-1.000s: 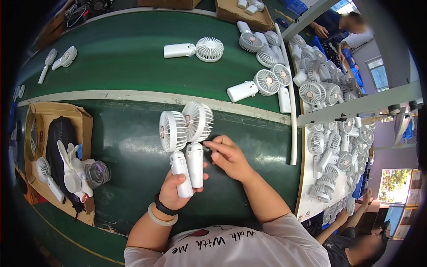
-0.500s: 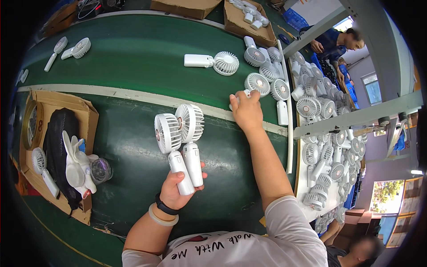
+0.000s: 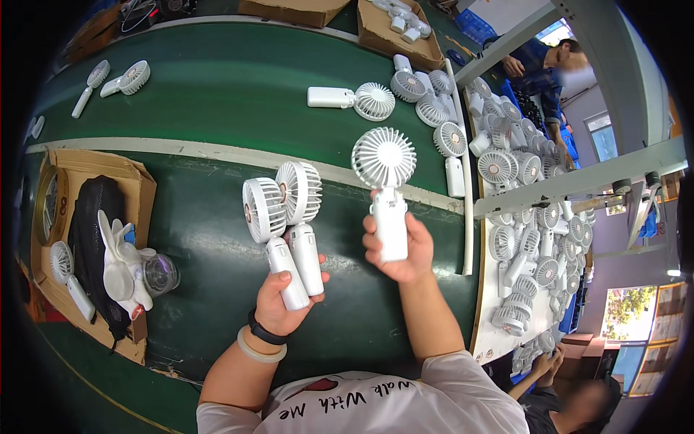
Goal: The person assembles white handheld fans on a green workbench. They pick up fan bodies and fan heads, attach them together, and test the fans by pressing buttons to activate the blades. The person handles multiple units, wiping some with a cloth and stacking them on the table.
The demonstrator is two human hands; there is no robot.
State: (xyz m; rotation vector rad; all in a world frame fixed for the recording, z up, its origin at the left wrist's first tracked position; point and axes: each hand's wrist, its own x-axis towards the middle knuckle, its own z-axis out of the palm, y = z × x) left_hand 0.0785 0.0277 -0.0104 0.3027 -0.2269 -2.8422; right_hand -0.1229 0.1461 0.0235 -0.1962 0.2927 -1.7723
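Observation:
Two white handheld fans point(image 3: 306, 258) stand side by side in my left hand point(image 3: 278, 302), which is closed round their handles with the round heads up. My right hand point(image 3: 409, 254) grips one white handheld fan point(image 3: 390, 224) by its handle. Its caged head point(image 3: 384, 158) points up and away over the pale strip between the green surfaces. Beyond it, a single fan point(image 3: 374, 101) lies on its side on the green conveyor belt point(image 3: 231, 94). Several more fans point(image 3: 432, 110) are bunched at the belt's right end.
An open cardboard box point(image 3: 137, 177) at left holds a black pouch point(image 3: 97, 246), a white rabbit figure point(image 3: 124, 275) and a fan. Right of a white rail point(image 3: 468, 217), many fans point(image 3: 499, 166) crowd a white table point(image 3: 481, 318). Two co-workers point(image 3: 531, 65) sit at right. A grey metal frame point(image 3: 585, 184) crosses there.
My right hand has picked up a fan from the belt's right end and drawn it back toward me, upright. My left hand with its two fans has shifted slightly left.

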